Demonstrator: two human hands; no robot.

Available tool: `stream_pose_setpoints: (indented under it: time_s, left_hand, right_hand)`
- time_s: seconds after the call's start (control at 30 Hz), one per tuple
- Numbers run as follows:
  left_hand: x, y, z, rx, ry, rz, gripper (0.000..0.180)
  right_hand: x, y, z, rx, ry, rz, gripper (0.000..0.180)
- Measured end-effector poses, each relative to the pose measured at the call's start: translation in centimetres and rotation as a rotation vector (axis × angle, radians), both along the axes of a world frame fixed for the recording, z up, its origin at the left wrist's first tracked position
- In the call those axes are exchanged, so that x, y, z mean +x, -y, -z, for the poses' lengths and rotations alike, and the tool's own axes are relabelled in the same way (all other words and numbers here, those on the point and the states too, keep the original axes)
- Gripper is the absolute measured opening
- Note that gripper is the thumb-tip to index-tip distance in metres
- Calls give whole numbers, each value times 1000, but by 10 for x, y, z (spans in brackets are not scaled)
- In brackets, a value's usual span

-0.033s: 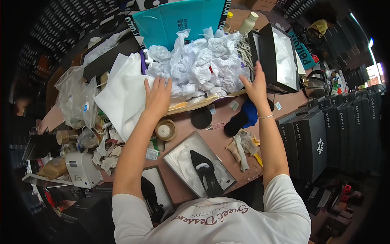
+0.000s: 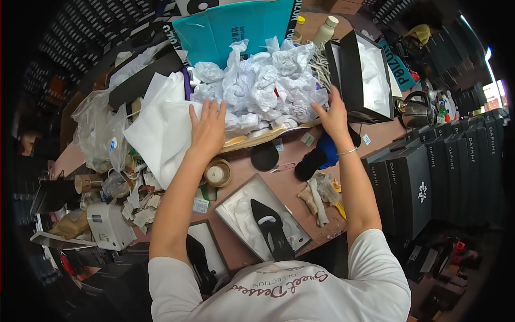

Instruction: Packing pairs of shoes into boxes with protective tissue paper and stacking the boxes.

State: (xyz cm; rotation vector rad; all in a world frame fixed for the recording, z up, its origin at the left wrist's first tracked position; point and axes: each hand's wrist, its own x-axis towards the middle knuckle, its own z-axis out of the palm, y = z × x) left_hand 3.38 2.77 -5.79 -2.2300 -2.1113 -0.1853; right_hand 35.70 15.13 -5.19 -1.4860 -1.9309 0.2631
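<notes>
My left hand (image 2: 208, 129) has its fingers spread over the near left side of a heap of crumpled white tissue paper (image 2: 263, 86). Close to the heap's right end is my right hand (image 2: 335, 119), its thumb and fingers apart. Neither hand grips anything. The heap fills a wide container whose near edge (image 2: 263, 140) shows as a tan strip between my hands. A flat white sheet (image 2: 161, 121) lies beside my left hand. Nearer to me, a black pointed slingback shoe (image 2: 268, 222) rests on tissue in an open grey shoebox (image 2: 241, 201).
Black shoeboxes (image 2: 410, 180) stand in rows at right. An open black box (image 2: 362, 75) with white paper sits beyond my right hand, near a metal kettle (image 2: 416, 111). At left are plastic bags (image 2: 102, 129) and a white label printer (image 2: 110, 225). A tape roll (image 2: 219, 173) lies between my arms.
My right hand has shifted slightly left and toward me. My left hand stays in nearly the same place.
</notes>
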Motion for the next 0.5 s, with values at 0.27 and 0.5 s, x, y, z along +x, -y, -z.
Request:
stream_pose_setpoints:
  time_s: [0.27, 0.5]
  left_hand:
    - [35, 23, -55, 153, 608, 186, 89]
    - [75, 46, -61, -319, 1868, 176, 84]
  right_hand:
    - [-10, 8, -38, 151, -698, -45, 19]
    - [-46, 112, -82, -530, -681, -709, 11]
